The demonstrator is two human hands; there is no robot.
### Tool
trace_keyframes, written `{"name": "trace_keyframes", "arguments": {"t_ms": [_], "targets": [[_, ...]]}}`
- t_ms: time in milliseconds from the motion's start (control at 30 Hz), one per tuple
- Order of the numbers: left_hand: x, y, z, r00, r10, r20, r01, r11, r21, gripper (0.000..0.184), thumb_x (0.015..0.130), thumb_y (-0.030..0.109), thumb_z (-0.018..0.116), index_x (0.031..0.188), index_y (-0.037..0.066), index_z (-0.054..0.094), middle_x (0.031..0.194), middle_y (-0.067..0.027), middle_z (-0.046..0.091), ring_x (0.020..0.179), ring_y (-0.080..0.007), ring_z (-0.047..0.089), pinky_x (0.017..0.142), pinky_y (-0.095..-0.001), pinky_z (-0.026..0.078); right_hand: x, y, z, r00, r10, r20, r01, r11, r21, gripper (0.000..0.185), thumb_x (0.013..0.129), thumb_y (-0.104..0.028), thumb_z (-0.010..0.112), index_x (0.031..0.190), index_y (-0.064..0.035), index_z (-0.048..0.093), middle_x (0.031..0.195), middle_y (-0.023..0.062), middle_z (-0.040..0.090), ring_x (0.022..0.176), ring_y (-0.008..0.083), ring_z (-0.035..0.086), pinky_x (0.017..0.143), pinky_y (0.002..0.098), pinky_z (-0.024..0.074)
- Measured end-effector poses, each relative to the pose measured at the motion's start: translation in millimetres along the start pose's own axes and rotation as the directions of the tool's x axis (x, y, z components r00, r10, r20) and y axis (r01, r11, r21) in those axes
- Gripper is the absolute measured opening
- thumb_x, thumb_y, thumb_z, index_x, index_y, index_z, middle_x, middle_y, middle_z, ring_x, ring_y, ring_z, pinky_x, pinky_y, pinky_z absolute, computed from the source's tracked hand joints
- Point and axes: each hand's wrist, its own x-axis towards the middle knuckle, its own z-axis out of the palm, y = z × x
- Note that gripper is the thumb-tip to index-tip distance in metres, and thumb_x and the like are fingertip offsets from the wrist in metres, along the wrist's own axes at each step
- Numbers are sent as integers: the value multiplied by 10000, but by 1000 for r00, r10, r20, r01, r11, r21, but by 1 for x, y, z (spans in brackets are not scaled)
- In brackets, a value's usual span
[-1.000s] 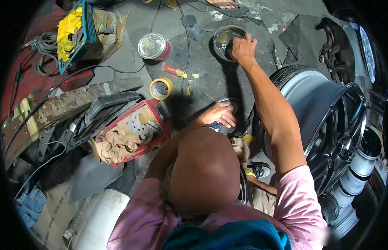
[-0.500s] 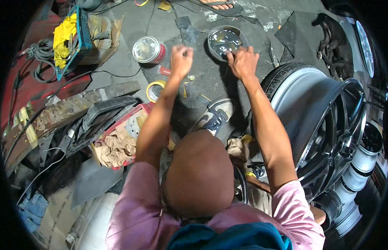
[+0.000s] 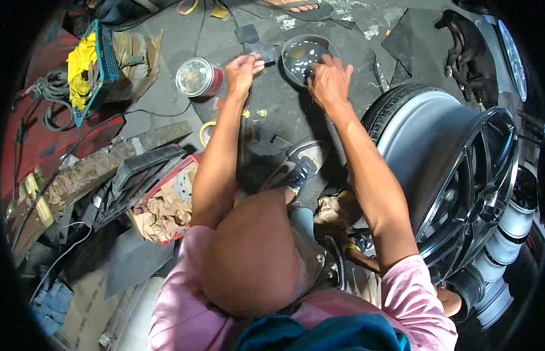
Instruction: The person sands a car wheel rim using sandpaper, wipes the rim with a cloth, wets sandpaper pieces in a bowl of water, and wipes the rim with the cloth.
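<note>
A round bowl [image 3: 288, 70] of dark, shiny liquid stands on the floor ahead of me. My right hand [image 3: 331, 85] reaches over its near right side with fingers bent down into it; what they hold, if anything, is hidden. To the left, my left hand [image 3: 242, 75] pinches the edge of a dark square sheet [image 3: 262, 52] that looks like sandpaper. A second dark square [image 3: 246, 33] lies just beyond. Beside my left hand is a tub with a clear lid and a red label [image 3: 216, 80].
A tyre [image 3: 378, 114] and a black spoked wheel rim [image 3: 465, 193] stand at right, near stacked rims [image 3: 498, 248]. A dark dog [image 3: 480, 67] lies at far right. At left are a blue basket [image 3: 108, 58], a roll of tape [image 3: 204, 134] and a box of crumpled paper [image 3: 164, 213].
My left hand has moved up and closed on the dark sheet. My right hand has shifted from the bowl's near rim to farther inside it. My head view has turned slightly.
</note>
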Motion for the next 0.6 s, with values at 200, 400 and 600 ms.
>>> {"name": "trace_keyframes", "arguments": {"t_ms": [200, 400, 600], "targets": [[-35, 28, -29, 936, -234, 265, 340, 799, -496, 227, 1056, 198, 547, 1020, -9, 633, 940, -118, 643, 786, -206, 607, 746, -342, 551, 33, 0, 24, 975, -137, 176, 168, 971, -172, 327, 1008, -198, 506, 970, -108, 818, 1231, -13, 723, 1215, 257, 580, 1011, 520, 384], [-49, 46, -16, 725, -201, 658, 640, 548, -538, 268, 1005, 211, 549, 1179, 11, 509, 981, -109, 590, 794, -177, 482, 711, -316, 437, 20, -4, -1, 995, -46, 86, 45, 999, 16, 275, 937, -249, 658, 1149, -156, 807, 1281, 15, 717, 1251, 260, 570, 990, 511, 410], [-55, 45, -5, 870, -202, 450, 408, 808, -425, 198, 1050, 195, 569, 1105, 10, 615, 1011, -115, 639, 774, -194, 608, 718, -339, 507, -5, -17, -38, 989, 124, -75, -106, 972, 210, 282, 955, -266, 709, 1199, -171, 812, 1313, 53, 726, 1225, 317, 630, 1028, 500, 473]]}}
